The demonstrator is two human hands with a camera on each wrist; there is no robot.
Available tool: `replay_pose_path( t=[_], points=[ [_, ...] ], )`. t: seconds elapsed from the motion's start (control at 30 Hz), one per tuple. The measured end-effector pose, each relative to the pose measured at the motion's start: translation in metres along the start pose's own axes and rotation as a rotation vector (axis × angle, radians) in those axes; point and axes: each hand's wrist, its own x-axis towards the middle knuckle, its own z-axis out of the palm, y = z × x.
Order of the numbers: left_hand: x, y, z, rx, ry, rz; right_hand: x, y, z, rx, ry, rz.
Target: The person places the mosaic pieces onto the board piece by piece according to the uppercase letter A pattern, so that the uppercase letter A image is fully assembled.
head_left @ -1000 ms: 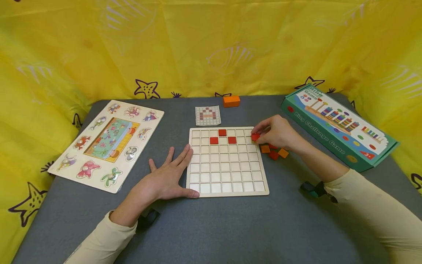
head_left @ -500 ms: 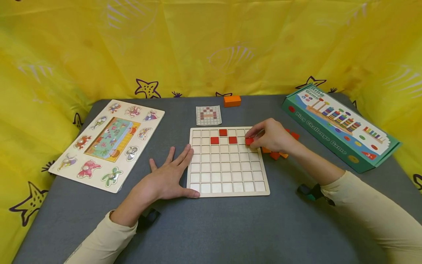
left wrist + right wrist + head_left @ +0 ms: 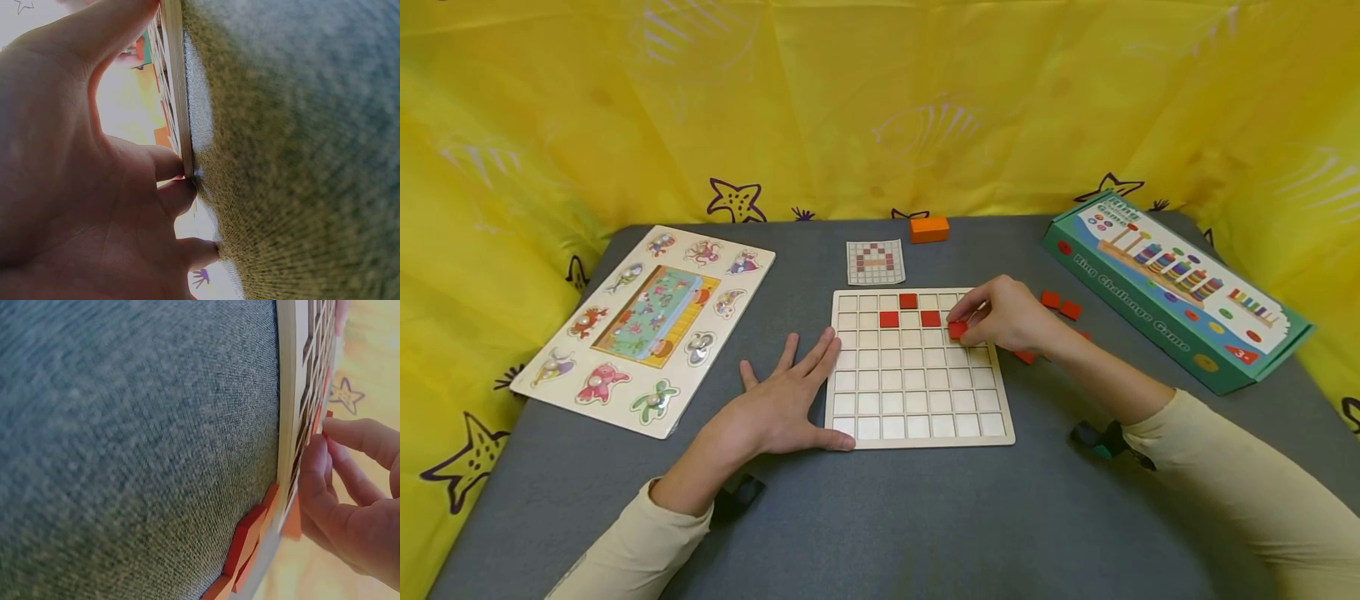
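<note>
A wooden grid board (image 3: 902, 380) lies on the table, with three red tiles set in its two far rows, one of them this tile (image 3: 889, 319). Between thumb and fingertips, my right hand (image 3: 1007, 315) pinches another red tile (image 3: 957, 331) over the third row, right of centre. In the right wrist view the fingertips (image 3: 317, 447) meet close above the board's face (image 3: 302, 394); the pinched tile is mostly hidden there. My left hand (image 3: 778, 408) rests at the board's left side with fingers spread, thumb at the near corner. Its fingertips touch the board's edge (image 3: 179, 94) in the left wrist view.
Loose red tiles (image 3: 1070, 311) lie right of the board, partly behind the right wrist. A pattern card (image 3: 876, 262) and an orange block (image 3: 929, 230) sit beyond it. An animal peg puzzle (image 3: 647, 333) lies at left, a green game box (image 3: 1176, 292) at right.
My right hand has carried the pinched red tile leftward and slightly nearer, from the board's right edge to over its third row. More loose tiles show behind it. My left hand stays put.
</note>
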Motion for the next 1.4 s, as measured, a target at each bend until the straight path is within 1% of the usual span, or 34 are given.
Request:
replay_pose_path(
  t=[0.2, 0.53, 0.83, 1.0, 1.4],
  points=[
    [-0.0001, -0.0004, 0.0000, -0.003, -0.002, 0.000, 0.0033, -0.0017, 0.0034, -0.024, -0.021, 0.003],
    [-0.0003, 0.0000, -0.0001, 0.001, -0.003, -0.002, 0.0038, -0.0039, 0.0052, -0.038, -0.031, 0.009],
    [-0.0013, 0.0002, -0.0004, -0.008, 0.005, 0.004, 0.0040, -0.0061, 0.0062, -0.050, -0.032, 0.034],
    [-0.0020, -0.0003, -0.0004, -0.014, 0.007, 0.008, 0.0039, -0.0055, 0.0072, -0.058, -0.030, 0.029],
    [0.0010, -0.0010, 0.0000, -0.004, 0.001, 0.003, 0.0055, -0.0059, 0.0072, -0.072, -0.031, 0.024]
  ],
)
